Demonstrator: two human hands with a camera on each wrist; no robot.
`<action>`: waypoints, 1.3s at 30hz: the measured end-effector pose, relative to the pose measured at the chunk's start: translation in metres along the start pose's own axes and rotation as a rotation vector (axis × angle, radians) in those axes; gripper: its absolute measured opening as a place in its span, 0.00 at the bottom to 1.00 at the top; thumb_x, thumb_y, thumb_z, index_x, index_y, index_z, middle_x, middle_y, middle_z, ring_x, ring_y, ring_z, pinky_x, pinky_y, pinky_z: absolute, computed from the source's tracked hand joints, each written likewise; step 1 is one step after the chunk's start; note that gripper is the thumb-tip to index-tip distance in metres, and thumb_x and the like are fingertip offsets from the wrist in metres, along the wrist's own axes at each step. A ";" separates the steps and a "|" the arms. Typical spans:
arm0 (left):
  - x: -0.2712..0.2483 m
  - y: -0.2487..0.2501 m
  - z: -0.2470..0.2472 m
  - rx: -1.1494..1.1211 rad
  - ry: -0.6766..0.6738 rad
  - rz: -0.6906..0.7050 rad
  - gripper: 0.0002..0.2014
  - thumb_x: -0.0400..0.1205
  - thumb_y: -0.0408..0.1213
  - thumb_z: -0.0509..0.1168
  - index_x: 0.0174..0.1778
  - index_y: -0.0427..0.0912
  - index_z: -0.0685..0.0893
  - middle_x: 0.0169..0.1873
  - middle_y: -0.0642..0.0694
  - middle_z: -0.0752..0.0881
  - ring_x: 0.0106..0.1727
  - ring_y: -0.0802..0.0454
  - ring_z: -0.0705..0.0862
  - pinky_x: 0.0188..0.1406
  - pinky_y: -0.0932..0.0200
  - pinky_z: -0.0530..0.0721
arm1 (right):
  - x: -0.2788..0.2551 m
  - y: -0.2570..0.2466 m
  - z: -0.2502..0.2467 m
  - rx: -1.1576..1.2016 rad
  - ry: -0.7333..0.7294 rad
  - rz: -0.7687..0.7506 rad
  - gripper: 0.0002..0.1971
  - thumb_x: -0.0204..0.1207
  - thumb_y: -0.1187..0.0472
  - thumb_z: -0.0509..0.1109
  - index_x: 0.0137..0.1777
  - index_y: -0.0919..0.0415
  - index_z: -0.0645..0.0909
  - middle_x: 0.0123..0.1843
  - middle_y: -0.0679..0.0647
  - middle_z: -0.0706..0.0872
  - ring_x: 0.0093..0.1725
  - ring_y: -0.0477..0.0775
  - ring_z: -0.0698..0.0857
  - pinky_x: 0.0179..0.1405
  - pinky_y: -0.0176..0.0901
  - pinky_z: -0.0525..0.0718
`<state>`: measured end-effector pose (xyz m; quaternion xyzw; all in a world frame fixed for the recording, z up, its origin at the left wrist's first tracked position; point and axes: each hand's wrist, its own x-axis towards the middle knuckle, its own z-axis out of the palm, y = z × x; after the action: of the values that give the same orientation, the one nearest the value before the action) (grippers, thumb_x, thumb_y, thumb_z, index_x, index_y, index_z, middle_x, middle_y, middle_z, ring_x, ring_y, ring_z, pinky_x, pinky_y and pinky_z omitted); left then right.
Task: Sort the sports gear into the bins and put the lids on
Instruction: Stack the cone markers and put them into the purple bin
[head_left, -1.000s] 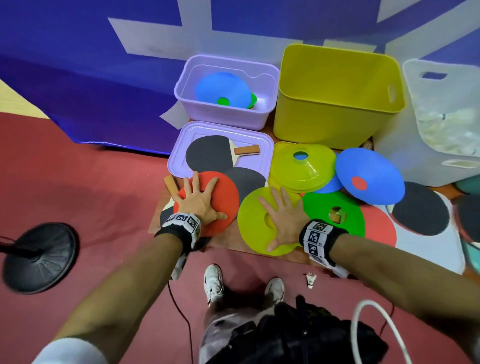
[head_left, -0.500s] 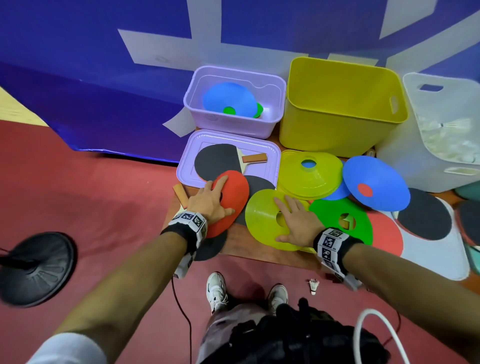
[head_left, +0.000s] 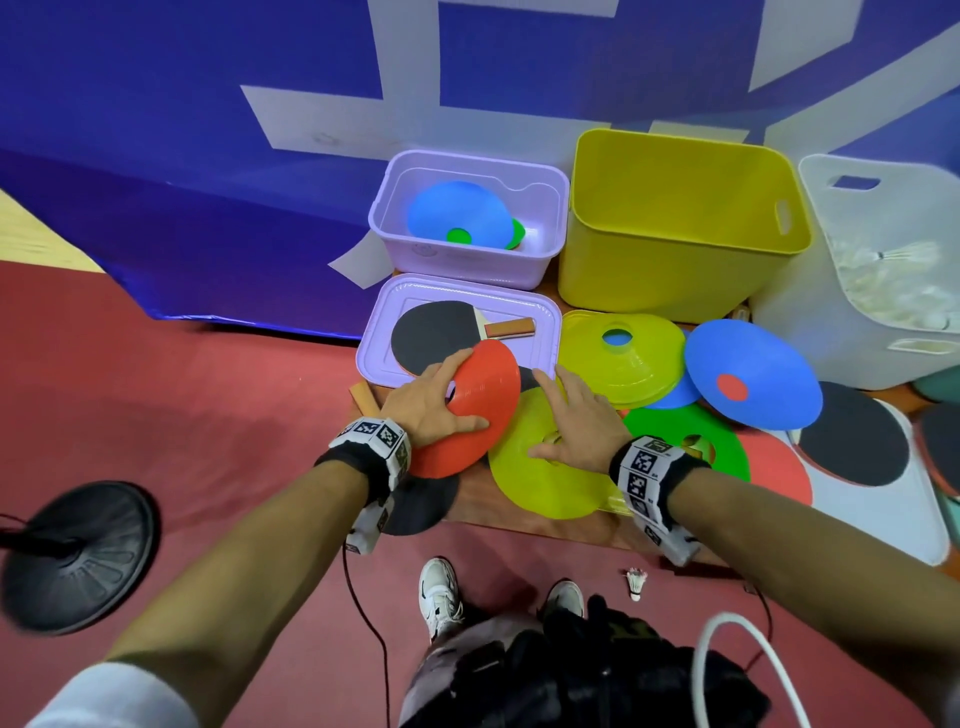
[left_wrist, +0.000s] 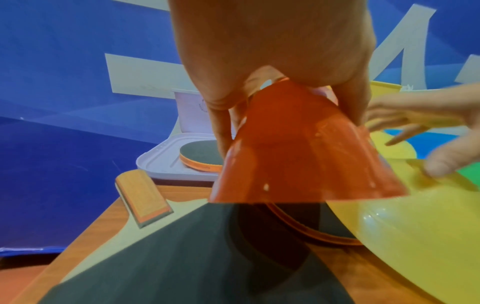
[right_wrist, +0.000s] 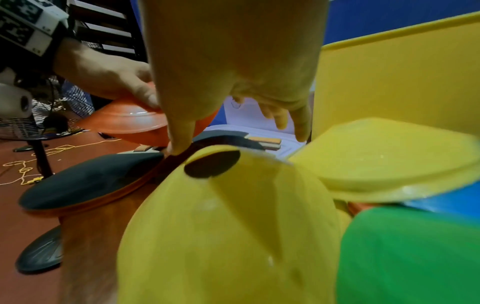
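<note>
The left hand (head_left: 431, 397) grips a tilted red cone (head_left: 475, 410), raised above the counter (head_left: 467, 506). The right hand (head_left: 579, 426) rests just beside it, fingers spread flat on a yellow cone (head_left: 540, 478).

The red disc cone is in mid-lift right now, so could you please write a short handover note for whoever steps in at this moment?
Left hand: grips the red disc cone, tilted up off the paddles below.
Right hand: fingers straight, resting on the yellow disc cone on the board.
Done: a blue cone over a green one sits in the lilac bin.
Left: the yellow bin looks empty; a paddle lies on the lilac lid; the yellow, blue and green cones and other paddles remain on the board; one shuttlecock lies on the floor. No lid is on yet.
</note>
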<state>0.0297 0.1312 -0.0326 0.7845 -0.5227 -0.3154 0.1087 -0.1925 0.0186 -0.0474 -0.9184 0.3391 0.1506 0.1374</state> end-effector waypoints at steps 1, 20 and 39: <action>0.000 0.002 -0.002 -0.011 -0.014 0.024 0.51 0.69 0.66 0.73 0.82 0.68 0.48 0.77 0.47 0.70 0.68 0.41 0.79 0.66 0.44 0.76 | 0.004 -0.002 -0.008 0.000 0.055 -0.031 0.57 0.69 0.31 0.72 0.87 0.51 0.40 0.87 0.62 0.46 0.86 0.62 0.50 0.75 0.65 0.69; 0.018 0.019 -0.015 -0.146 -0.094 0.087 0.53 0.56 0.67 0.77 0.74 0.61 0.56 0.70 0.50 0.76 0.65 0.46 0.80 0.67 0.43 0.79 | 0.038 0.005 -0.059 -0.041 0.133 -0.408 0.59 0.59 0.28 0.76 0.85 0.53 0.53 0.85 0.51 0.54 0.84 0.54 0.54 0.72 0.56 0.66; 0.026 0.001 -0.014 0.012 0.005 0.249 0.53 0.68 0.56 0.79 0.83 0.63 0.52 0.85 0.52 0.50 0.84 0.46 0.54 0.78 0.37 0.64 | 0.050 0.021 -0.045 0.498 0.018 -0.044 0.50 0.63 0.33 0.78 0.81 0.48 0.61 0.75 0.54 0.73 0.71 0.56 0.77 0.71 0.51 0.75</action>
<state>0.0439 0.1058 -0.0309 0.7149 -0.6178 -0.2943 0.1435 -0.1623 -0.0416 -0.0279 -0.8645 0.3470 0.0513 0.3599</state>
